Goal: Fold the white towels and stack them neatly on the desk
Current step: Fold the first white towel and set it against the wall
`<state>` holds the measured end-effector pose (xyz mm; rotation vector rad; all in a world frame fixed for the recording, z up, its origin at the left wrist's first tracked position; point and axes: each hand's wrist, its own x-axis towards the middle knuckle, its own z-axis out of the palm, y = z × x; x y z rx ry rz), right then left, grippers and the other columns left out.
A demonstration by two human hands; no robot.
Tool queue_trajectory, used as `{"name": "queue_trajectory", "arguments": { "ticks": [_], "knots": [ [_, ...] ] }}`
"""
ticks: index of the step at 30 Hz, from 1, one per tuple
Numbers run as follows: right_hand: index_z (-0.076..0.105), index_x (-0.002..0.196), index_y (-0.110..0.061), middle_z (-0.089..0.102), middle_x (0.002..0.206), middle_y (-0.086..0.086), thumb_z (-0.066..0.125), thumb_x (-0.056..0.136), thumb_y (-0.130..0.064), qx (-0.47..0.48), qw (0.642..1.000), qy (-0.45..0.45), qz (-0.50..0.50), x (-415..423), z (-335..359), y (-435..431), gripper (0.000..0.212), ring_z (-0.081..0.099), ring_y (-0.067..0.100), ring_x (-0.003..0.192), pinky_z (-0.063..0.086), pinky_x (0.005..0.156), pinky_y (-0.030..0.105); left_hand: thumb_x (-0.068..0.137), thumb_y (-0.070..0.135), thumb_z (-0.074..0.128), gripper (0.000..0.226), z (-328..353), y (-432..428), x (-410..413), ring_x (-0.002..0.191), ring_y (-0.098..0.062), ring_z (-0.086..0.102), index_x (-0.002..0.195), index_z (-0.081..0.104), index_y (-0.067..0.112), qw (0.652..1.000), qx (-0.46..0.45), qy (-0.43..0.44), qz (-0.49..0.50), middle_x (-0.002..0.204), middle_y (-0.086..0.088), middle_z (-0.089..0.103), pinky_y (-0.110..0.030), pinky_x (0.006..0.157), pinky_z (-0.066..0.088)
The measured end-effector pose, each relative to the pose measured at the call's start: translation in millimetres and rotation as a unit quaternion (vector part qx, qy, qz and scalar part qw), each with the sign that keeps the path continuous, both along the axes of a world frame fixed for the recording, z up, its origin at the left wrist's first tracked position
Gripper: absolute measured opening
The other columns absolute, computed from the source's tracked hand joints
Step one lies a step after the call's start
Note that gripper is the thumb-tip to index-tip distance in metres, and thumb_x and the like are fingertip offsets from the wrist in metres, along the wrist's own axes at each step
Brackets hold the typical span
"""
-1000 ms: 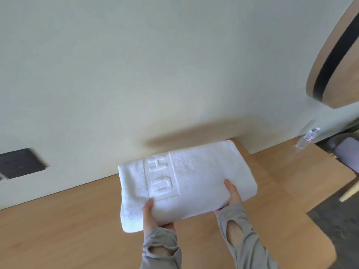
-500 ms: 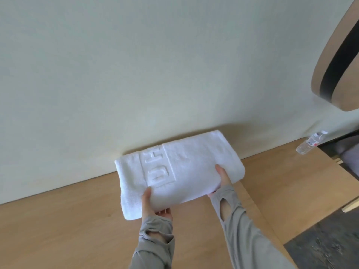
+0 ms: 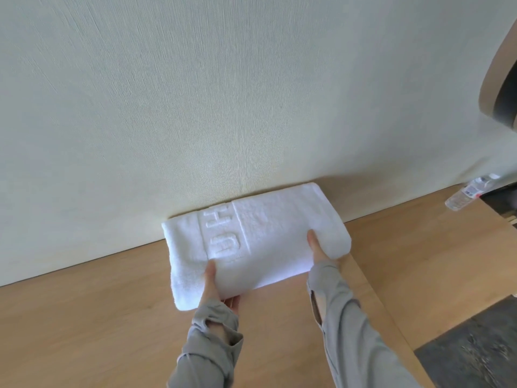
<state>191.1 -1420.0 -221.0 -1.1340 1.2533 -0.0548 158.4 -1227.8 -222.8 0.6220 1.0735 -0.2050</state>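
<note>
Now, step in hand: placing a folded towel at the back of the desk, judged from how it sits against the wall with both hands on it; no second towel or stack shows in this view.
Desk [image 3: 84, 326]: pale wood with a faint grain, flat and matte, running left to right under the wall, its right edge dropping off to a dark speckled floor.
Wall [image 3: 223, 93]: cream, with a fine vertical weave texture.
Left hand [image 3: 215, 287]: thumb lying on top of the towel's near left part, fingers tucked beneath the near edge, so it grasps the cloth from the front; a grey sleeve with a thumb slit covers the wrist.
Towel [image 3: 268, 242]: white terry, thick and soft, folded into a plump rectangle with rounded ends; a raised band with embossed letters crosses its left half. Its far edge touches the wall, or very nearly, and it lies slightly skewed, right end farther back. Whether its underside rests fully on the desk I cannot tell.
Right hand [image 3: 319, 247]: thumb on top near the right end, fingers hidden under the fold, gripping the towel.
Water bottle [image 3: 470, 191]: clear plastic, lying tilted at the far right, well apart from the towel.
Next move: likely to slide the fingers out from beneath without dragging the layers open, then square the towel to the wall.
</note>
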Motion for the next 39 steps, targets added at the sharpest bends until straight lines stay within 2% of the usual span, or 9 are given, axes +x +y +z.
{"name": "queue_trajectory", "arguments": {
  "ticks": [3, 5, 8, 11, 13, 15, 20, 29, 39],
  "knots": [
    [0.032, 0.135, -0.006, 0.043, 0.134, 0.015, 0.081, 0.059, -0.052, -0.114, 0.991, 0.075, -0.001, -5.4, 7.5, -2.9, 0.102, 0.045, 0.034, 0.122, 0.042, 0.099, 0.044, 0.043, 0.058, 0.082, 0.109, 7.1, 10.0, -9.1, 0.115, -0.033, 0.054, 0.128, 0.042, 0.005, 0.987, 0.135, 0.062, -0.054, 0.13, -0.017, 0.051, -0.045, 0.103, 0.042],
    [0.025, 0.142, -0.01, 0.033, 0.145, 0.015, 0.076, 0.069, -0.048, -0.262, 0.964, 0.026, 0.042, -13.7, 7.6, -3.1, 0.097, 0.033, 0.034, 0.133, 0.032, 0.106, 0.05, 0.05, 0.056, 0.082, 0.119, 12.3, 15.1, -14.9, 0.134, -0.034, 0.031, 0.143, 0.026, 0.007, 0.928, 0.345, 0.118, -0.078, 0.148, -0.016, 0.029, -0.047, 0.11, 0.027],
    [0.033, 0.142, -0.011, 0.033, 0.149, 0.009, 0.058, 0.09, -0.03, -0.516, 0.817, -0.138, 0.215, -15.2, 11.1, 5.7, 0.062, 0.027, 0.029, 0.139, 0.02, 0.112, 0.046, 0.083, 0.043, 0.063, 0.082, 22.0, 19.1, -18.5, 0.143, -0.028, 0.011, 0.148, 0.019, 0.02, 0.679, 0.709, -0.072, -0.176, 0.157, -0.008, 0.011, -0.048, 0.112, 0.015],
    [0.022, 0.147, -0.026, 0.015, 0.156, -0.008, 0.034, 0.098, -0.035, -0.599, 0.613, -0.16, 0.49, 7.6, 19.5, 19.1, 0.051, 0.0, 0.011, 0.145, -0.004, 0.115, 0.038, 0.093, 0.053, 0.01, 0.063, 29.5, 6.3, 14.6, 0.141, -0.016, -0.025, 0.145, -0.019, 0.033, 0.353, 0.793, -0.17, -0.467, 0.154, 0.004, -0.025, -0.039, 0.115, -0.013],
    [0.008, 0.148, -0.03, 0.002, 0.158, -0.011, 0.022, 0.099, -0.044, -0.631, 0.485, -0.096, 0.598, 27.4, 17.5, 22.4, 0.054, -0.008, 0.01, 0.145, -0.008, 0.115, 0.043, 0.094, 0.053, 0.004, 0.06, 27.6, 0.2, 39.3, 0.141, -0.015, -0.026, 0.142, -0.025, 0.032, 0.285, 0.774, -0.171, -0.539, 0.152, 0.008, -0.029, -0.039, 0.114, -0.017],
    [-0.001, 0.148, -0.033, -0.005, 0.157, -0.011, 0.016, 0.097, -0.052, -0.637, 0.443, -0.04, 0.629, 39.0, 10.8, 9.8, 0.057, -0.009, 0.012, 0.145, -0.004, 0.116, 0.047, 0.094, 0.056, 0.005, 0.061, 20.6, 5.3, 55.0, 0.142, -0.013, -0.022, 0.143, -0.023, 0.033, 0.294, 0.743, -0.169, -0.577, 0.153, 0.011, -0.027, -0.04, 0.116, -0.012],
    [0.002, 0.148, -0.032, -0.001, 0.158, -0.009, 0.013, 0.096, -0.051, -0.63, 0.504, 0.003, 0.591, 41.4, -5.7, -46.9, 0.057, -0.004, 0.008, 0.144, -0.001, 0.117, 0.036, 0.087, 0.062, -0.002, 0.061, 2.2, 24.7, 60.1, 0.137, -0.006, -0.028, 0.137, -0.03, 0.04, 0.286, 0.734, -0.215, -0.578, 0.148, 0.018, -0.032, -0.036, 0.115, -0.015],
    [0.0, 0.149, -0.03, -0.006, 0.157, -0.01, 0.013, 0.098, -0.049, -0.573, 0.521, 0.039, 0.632, 46.4, 13.1, -41.2, 0.056, -0.006, 0.007, 0.144, 0.0, 0.119, 0.035, 0.094, 0.057, 0.01, 0.06, 11.0, 29.7, 66.7, 0.14, -0.007, -0.025, 0.143, -0.02, 0.039, 0.293, 0.701, -0.221, -0.611, 0.149, 0.017, -0.029, -0.035, 0.116, -0.013],
    [0.019, 0.147, -0.013, 0.026, 0.153, 0.005, 0.031, 0.099, -0.034, -0.608, 0.533, -0.089, 0.582, 21.1, 108.4, 48.6, 0.054, 0.025, 0.019, 0.14, 0.018, 0.114, 0.029, 0.098, 0.049, 0.018, 0.057, 99.4, 87.0, 48.8, 0.145, -0.011, 0.004, 0.149, 0.011, 0.025, 0.292, 0.764, -0.164, -0.552, 0.158, 0.007, 0.002, -0.034, 0.118, 0.002]
  ]
}}
